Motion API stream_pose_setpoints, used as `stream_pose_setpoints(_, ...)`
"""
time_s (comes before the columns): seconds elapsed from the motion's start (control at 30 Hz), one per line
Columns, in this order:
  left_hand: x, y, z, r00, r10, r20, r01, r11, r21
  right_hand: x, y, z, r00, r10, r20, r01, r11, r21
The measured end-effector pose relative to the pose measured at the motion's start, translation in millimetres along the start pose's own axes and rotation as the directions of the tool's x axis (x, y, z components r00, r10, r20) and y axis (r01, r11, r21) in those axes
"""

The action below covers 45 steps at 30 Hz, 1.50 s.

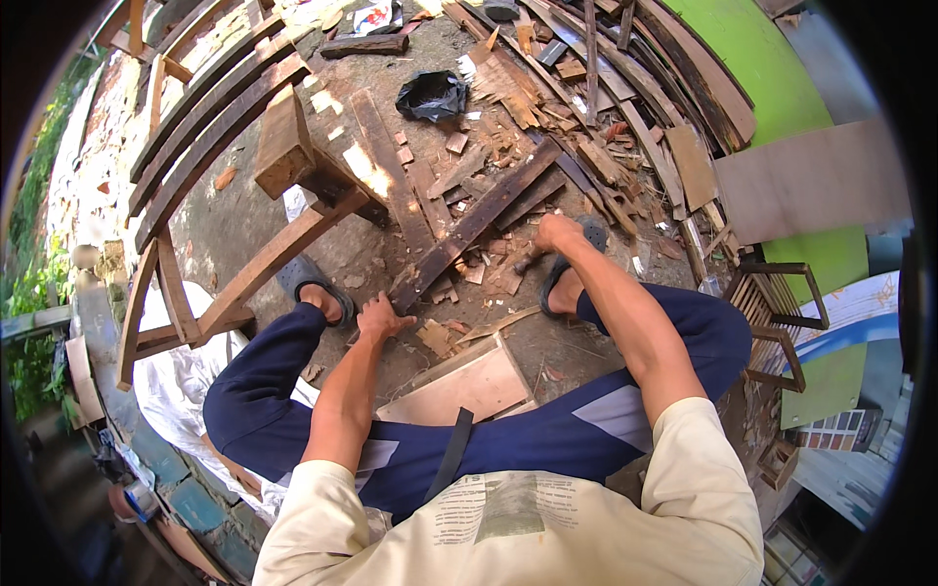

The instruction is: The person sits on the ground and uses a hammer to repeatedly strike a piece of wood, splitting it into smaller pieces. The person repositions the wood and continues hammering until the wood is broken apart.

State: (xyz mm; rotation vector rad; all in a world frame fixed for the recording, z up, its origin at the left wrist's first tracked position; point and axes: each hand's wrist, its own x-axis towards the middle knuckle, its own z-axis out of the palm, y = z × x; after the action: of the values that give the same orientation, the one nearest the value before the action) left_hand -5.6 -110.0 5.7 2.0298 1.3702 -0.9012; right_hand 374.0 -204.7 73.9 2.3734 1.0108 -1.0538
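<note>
Head view, single entry.

Plank [476,223]: dark, weathered board lying flat on the dirt ground [234,220] between the person's feet. Long axis runs diagonally, near end low and left by the left hand, far end up and right toward the scrap pile [547,107]. Judged stiff, moderately heavy, rough and splintery, not slippery; the near end looks split and could break off. Best hold is judged to be across the width at the near end, with a second grip further up for balance.

Left hand [379,318]: rests at the plank's near end, fingers curled down onto or around its edge; a full grasp cannot be confirmed, as the fingertips are hidden.

Right hand [552,232]: closed in a fist around a short dark tool [528,260], kind not clear, its tip down just beside the plank's right edge.

Sandals: left [311,281], right [567,264], one either side of the plank.

Surroundings: pale board [459,381] under the knees; wooden frame [234,283] with block [283,146] to the left; black bag [432,95] beyond; offcuts scattered throughout.
</note>
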Motion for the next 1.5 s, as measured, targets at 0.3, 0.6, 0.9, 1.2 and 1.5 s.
stream_pose_setpoints(0.3, 33, -25, 21, 0.999, -0.028, 0.038, 0.034, 0.982, -0.187, -14, 15, 17, 0.941, 0.112, 0.320, -0.129, 0.991, 0.033)
stream_pose_setpoints(0.6, 20, -8, 16, 0.999, -0.035, -0.036, 0.033, 0.998, -0.060, -16, 45, 99, 0.998, -0.058, -0.004, 0.058, 0.998, -0.015)
stream_pose_setpoints(0.9, 23, -7, 18, 0.999, -0.013, -0.036, 0.008, 0.989, -0.150, -38, 6, 30, 0.871, -0.469, 0.144, 0.480, 0.876, -0.054)
stream_pose_setpoints(1.2, 23, -13, 63, 0.975, -0.053, -0.214, -0.001, 0.969, -0.246, -13, -78, -4, 0.810, -0.476, 0.343, 0.438, 0.879, 0.188)
stream_pose_setpoints(1.5, 30, -17, 70, 0.985, 0.006, -0.170, -0.058, 0.952, -0.301, 39, -99, -45, 0.747, -0.464, 0.477, 0.417, 0.885, 0.208)
